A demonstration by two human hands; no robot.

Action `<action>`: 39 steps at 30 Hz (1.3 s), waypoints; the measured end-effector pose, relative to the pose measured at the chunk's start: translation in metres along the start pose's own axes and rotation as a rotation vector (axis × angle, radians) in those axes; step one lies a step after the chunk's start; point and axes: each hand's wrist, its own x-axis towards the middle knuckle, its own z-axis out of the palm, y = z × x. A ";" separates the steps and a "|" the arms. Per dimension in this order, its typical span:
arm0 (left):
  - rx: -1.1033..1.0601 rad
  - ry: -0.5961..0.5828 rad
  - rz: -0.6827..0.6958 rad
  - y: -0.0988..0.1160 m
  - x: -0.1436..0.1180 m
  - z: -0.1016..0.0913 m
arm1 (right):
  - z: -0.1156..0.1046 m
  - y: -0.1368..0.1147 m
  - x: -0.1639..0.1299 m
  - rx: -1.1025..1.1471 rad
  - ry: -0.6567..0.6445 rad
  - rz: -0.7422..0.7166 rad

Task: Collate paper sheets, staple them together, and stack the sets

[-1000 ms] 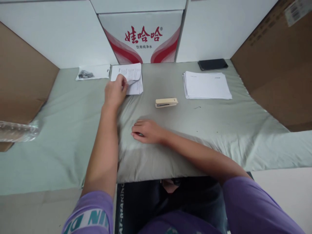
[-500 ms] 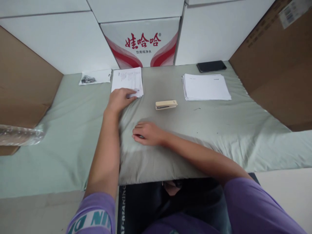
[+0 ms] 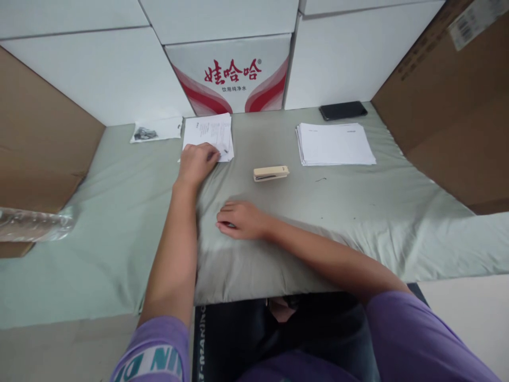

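My left hand [image 3: 198, 163] rests over the near edge of the left paper stack [image 3: 204, 127], its thumb and fingers pinched together at a sheet's near right corner. That corner looks slightly bent up. On the green cloth, closer to me, lies my right hand [image 3: 240, 220], fingers curled in and nothing visible in them. A cream stapler [image 3: 271, 173] stands beyond it, a little to the right, touched by neither hand. Farther right is a second stack of white paper [image 3: 336, 143], its sheets slightly uneven at the left edge.
A clear bag of small dark pieces [image 3: 157, 130] lies left of the left stack. A black phone [image 3: 343, 110] is behind the right stack. White boxes [image 3: 238, 74] wall off the back; brown cartons [image 3: 445, 116] flank the table. A plastic-wrapped roll [image 3: 35, 224] juts in at left.
The fingers of my left hand have curled in and drawn together at the paper's corner, pulling slightly back. My right hand and the stapler stay put. The view has tilted slightly.
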 end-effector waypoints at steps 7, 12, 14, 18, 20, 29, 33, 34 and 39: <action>-0.107 0.045 -0.040 -0.001 -0.001 -0.003 | 0.001 0.000 0.000 -0.009 -0.006 0.012; -0.214 0.081 -0.036 -0.008 -0.001 -0.003 | 0.000 -0.001 0.001 -0.011 -0.011 0.013; -0.218 0.099 -0.053 -0.010 -0.002 -0.006 | 0.000 0.000 0.001 -0.008 -0.009 0.013; -0.175 0.174 -0.119 -0.005 -0.001 -0.021 | 0.004 0.003 -0.002 0.009 0.023 -0.009; -0.141 0.251 -0.124 0.001 -0.001 -0.036 | 0.005 0.002 -0.003 0.041 0.059 -0.030; -0.418 0.714 0.158 0.071 -0.044 -0.146 | -0.071 0.018 0.000 0.467 0.719 0.345; -0.792 0.770 0.239 0.096 -0.064 -0.143 | -0.114 0.037 -0.030 0.763 0.705 0.502; -0.871 0.747 0.201 0.099 -0.067 -0.135 | -0.119 0.039 -0.041 0.825 0.636 0.496; -1.139 0.507 -0.091 0.105 -0.082 -0.070 | -0.114 0.032 -0.092 0.828 0.596 0.532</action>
